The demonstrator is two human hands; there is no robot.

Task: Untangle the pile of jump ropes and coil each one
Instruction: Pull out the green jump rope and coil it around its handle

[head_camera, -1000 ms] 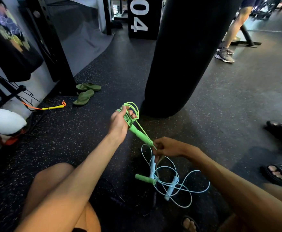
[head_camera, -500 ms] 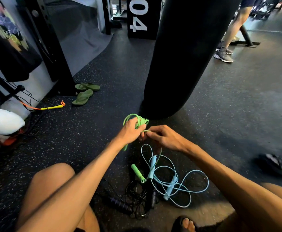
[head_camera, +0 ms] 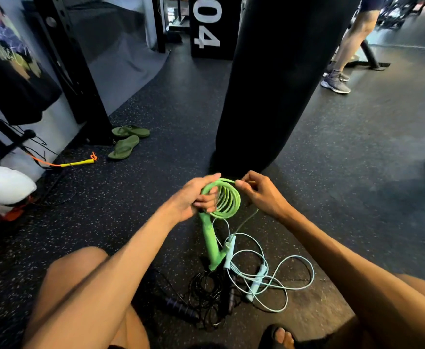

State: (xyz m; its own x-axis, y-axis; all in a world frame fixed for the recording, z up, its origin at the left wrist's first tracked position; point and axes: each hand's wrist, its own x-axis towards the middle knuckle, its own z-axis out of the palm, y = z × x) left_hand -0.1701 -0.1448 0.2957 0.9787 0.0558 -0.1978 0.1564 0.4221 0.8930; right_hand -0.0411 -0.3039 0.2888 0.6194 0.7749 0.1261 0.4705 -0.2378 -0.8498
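My left hand (head_camera: 195,197) grips a coil of green jump rope (head_camera: 227,200) held above the floor. Its two green handles (head_camera: 212,244) hang down from the coil. My right hand (head_camera: 262,193) pinches the top strand of the green coil between thumb and fingers. On the floor below lies a light blue jump rope (head_camera: 279,275) in loose loops, with both its pale handles among them. Beside it, nearer me, a black jump rope (head_camera: 206,293) sits bundled with a dark handle.
A black punching bag (head_camera: 277,84) hangs just beyond my hands. Green flip-flops (head_camera: 128,141) and a yellow-and-orange rope (head_camera: 76,162) lie at the left by a black rack post (head_camera: 75,71). A person's legs (head_camera: 347,46) stand at the far right. My knees frame the ropes.
The green rope has gone from a loose bunch to a neat round coil. My right hand rose from the trailing strand to the coil's top. The green handles now hang beneath my left hand.
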